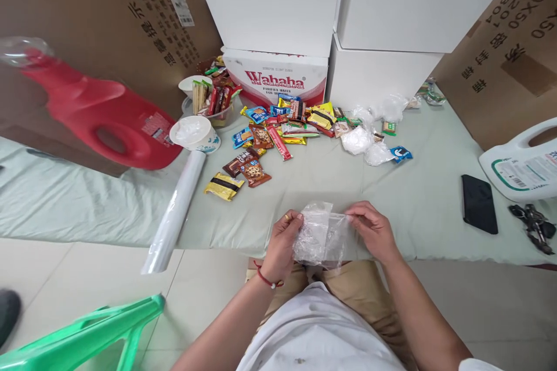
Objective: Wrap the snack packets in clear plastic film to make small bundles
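Observation:
Just over the table's front edge, a crumpled clear plastic bag (321,237) stretches between my two hands. My left hand (282,243) is closed on its left side, thumb on top. The fingers of my right hand (375,231) pinch its upper right edge. Whether anything lies inside the bag I cannot make out. Beyond my hands, several wrapped snacks lie in a loose pile, among them a yellow packet (224,185), a brown cookie packet (255,171) and a red bar (279,143). Right of the pile sit crumpled clear plastic bundles (357,140).
A roll of clear film (176,214) overhangs the front edge at left, near a paper bowl (195,133) and a red jug (104,104). White boxes (278,0) stand behind. At right are a phone (478,204), keys (534,226) and a white jug (522,162). A green stool (87,336) stands below left.

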{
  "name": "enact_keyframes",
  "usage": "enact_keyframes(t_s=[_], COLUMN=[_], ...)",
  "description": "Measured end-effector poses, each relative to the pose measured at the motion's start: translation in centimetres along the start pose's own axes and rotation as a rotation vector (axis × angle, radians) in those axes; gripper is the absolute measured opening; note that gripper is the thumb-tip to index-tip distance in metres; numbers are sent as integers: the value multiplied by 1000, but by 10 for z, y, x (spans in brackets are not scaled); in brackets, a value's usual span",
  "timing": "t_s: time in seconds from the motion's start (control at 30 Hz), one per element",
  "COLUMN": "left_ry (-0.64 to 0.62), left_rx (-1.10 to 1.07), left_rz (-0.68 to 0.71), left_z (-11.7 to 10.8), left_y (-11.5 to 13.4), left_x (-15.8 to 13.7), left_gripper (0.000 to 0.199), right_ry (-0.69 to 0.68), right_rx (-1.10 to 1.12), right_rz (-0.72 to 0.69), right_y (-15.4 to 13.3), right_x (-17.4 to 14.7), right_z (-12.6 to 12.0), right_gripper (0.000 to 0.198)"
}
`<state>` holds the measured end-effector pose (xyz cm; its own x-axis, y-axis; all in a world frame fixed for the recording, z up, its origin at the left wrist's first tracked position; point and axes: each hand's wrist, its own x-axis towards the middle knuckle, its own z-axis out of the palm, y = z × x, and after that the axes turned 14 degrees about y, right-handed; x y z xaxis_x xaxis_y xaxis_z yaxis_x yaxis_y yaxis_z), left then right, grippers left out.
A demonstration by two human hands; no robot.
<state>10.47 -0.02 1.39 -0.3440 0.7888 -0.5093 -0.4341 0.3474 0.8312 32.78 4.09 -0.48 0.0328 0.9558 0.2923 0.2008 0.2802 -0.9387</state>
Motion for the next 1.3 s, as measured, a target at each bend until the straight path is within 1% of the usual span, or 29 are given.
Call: enact_keyframes(t_s=[0.07,0.1,0.13,0.17,0.2,0.27,0.3,0.33,0.37,0.43,0.47,0.5,0.57,0.63,0.67,0.73,0.8,0.87,0.9,0.93,1.0,1.07,1.13,1.2,1.3], left_ry=[41,66,86,97,94,71,56,39,24,3,8,31,124,200,206,174,136,115,99,84,93,133,132,61,-94], left_rx=[4,13,21,28,34,36,36,41,60,176,266,358,503,590,643,799,956,1020,1004,963,856,776,732,688,612], left_rz=[24,45,65,80,89,88,75,57,44,76,136,226,436,585,627,686,752,817,839,849,817,737,655,575,396], left_z=[-1,-1,0,1,2,5,6,6,6,2,-1,-4,-10,-11,-9,-1,10,18,19,19,13,2,-10,-22,-34], left_y=[1,2,2,2,2,1,1,0,0,0,1,3,7,12,13,13,8,3,2,1,4,10,18,26,35], left_x=[2,2,3,4,5,5,6,6,7,8,9,10,10,10,11,13,18,25,29,32,38,42,47,52,58], left_gripper=[47,47,48,48,47,47,47,47,46,44,42,40,35,34,35,38,34,30,29,28,28,32,39,46,51], right_ry=[64,89,102,92,51,-85,-158,-220,-266,-294,-289,-281,-272,-271,-271,-272,-271,-258,-248,-237,-218,-200,-179,-145,-90], right_rx=[38,32,4,-46,-116,-276,-343,-390,-412,-407,-397,-387,-376,-376,-376,-375,-380,-387,-389,-386,-371,-354,-333,-294,-188], right_rz=[91,111,104,68,9,-161,-253,-338,-411,-505,-522,-525,-509,-493,-492,-499,-504,-502,-495,-484,-456,-423,-386,-335,-214], right_y=[5,6,5,3,-2,-13,-18,-21,-23,-20,-17,-14,-7,-4,-4,-5,-7,-8,-8,-8,-7,-7,-7,-7,-5], right_x=[-1,-1,-1,-1,-2,-2,-2,-2,-2,-2,-2,-3,-5,-8,-10,-13,-16,-18,-19,-19,-20,-21,-21,-21,-21], right_z=[-11,-17,-22,-26,-30,-31,-28,-24,-19,-9,-6,-3,0,0,0,1,2,2,0,-2,-8,-15,-22,-27,-31], right_gripper=[8,9,12,19,31,54,58,55,48,35,33,33,34,35,34,33,32,33,34,35,36,36,36,34,28])
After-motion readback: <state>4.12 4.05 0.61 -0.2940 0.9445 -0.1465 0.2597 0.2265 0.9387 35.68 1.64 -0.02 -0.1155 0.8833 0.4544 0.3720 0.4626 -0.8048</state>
